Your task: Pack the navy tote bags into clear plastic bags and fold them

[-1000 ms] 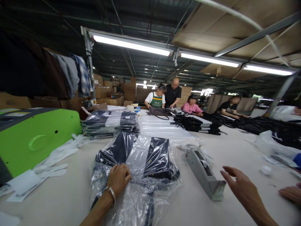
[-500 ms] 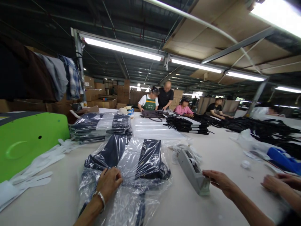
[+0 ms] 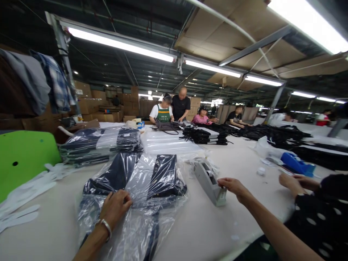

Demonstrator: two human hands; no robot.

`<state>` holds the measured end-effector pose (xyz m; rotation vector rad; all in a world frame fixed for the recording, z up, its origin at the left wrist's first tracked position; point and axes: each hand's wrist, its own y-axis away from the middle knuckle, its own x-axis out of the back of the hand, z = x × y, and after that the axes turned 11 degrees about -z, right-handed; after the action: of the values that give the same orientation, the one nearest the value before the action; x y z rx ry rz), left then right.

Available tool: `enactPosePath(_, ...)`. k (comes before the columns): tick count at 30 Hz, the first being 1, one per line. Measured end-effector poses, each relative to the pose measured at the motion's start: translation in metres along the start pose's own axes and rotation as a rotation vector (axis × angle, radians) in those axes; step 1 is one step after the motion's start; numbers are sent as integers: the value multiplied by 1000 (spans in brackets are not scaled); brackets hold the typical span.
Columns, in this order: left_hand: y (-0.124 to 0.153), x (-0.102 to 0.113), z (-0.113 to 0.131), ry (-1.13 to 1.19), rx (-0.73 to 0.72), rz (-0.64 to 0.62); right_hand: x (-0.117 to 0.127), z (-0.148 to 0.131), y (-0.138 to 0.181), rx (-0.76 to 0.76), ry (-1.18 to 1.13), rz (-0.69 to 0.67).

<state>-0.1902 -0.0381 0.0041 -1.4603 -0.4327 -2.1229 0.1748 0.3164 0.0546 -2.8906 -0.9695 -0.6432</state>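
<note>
The left hand [image 3: 115, 207] lies flat on the clear plastic bag [image 3: 141, 188] of dark clothes on the bench [image 3: 203, 228]; the right hand [image 3: 232, 186], well apart, seems to pinch tape at the grey tape dispenser [image 3: 208, 182].

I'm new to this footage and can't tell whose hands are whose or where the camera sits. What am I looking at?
The camera sits on a person's head, looking forward and down at a long packing table. No machine is working: these are bare hands. The left hand, with a bracelet, presses on a clear plastic bag holding dark folded clothing. The right hand touches the front of a grey tape dispenser. The hand and dotted sleeve at right belong to a co-worker. White gloves, stacked bagged garments and a blue dispenser also lie on the table.
</note>
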Motion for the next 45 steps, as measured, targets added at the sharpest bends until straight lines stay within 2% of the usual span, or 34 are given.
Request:
enactPosePath(6, -4, -1, -3, -22, -2, -2, 1, -8, 6, 10, -100, 95)
enactPosePath(9, -4, -1, -4, -14, -10, -1, 7, -13, 20, 44, -150, 149)
enactPosePath(11, -4, -2, -5, -8, -9, 1, 11, -12, 35, 26, -193, 130)
enactPosePath(14, -5, -2, -6, -4, -6, -7, 9, 1, 55, -67, -318, 66)
enactPosePath(18, -7, -3, -9, 0, -9, -14, -4, 28, 61, -178, -383, 74)
enactPosePath(22, -5, -1, -7, 16, 0, -1, -9, 51, 56, -235, -290, 66)
enactPosePath(25, -1, -1, -3, 52, 12, 15, 2, 62, 56, -283, -98, 67)
enactPosePath(27, 0, -1, -2, 78, 18, 41, 9, 59, 55, -269, 57, 31)
enactPosePath(29, -1, -2, -3, 104, 21, 75, 6, 39, 54, -180, 129, -111)
enactPosePath(30, -2, -3, -4, 116, 23, 89, -3, 22, 55, -117, 168, -215)
enactPosePath(32, -3, -5, -5, 132, 30, 104, -37, -23, 61, 17, 276, -433)
enactPosePath(36, -1, -7, -6, 143, 32, 108, -145, -122, 71, 166, 302, -1014)
enactPosePath(39, 0, -6, -6, 153, 25, 112, -224, -166, 60, 318, 441, -1296)
enactPosePath(40, 0, -6, -7, 156, 25, 113, -247, -173, 52, 360, 490, -1347)
enactPosePath(42, -1, -6, -8, 163, 27, 112, -284, -179, 32, 423, 635, -1363)
enactPosePath(45, -3, -7, -12, 173, 28, 103, -326, -178, -1, 524, 1047, -1233)
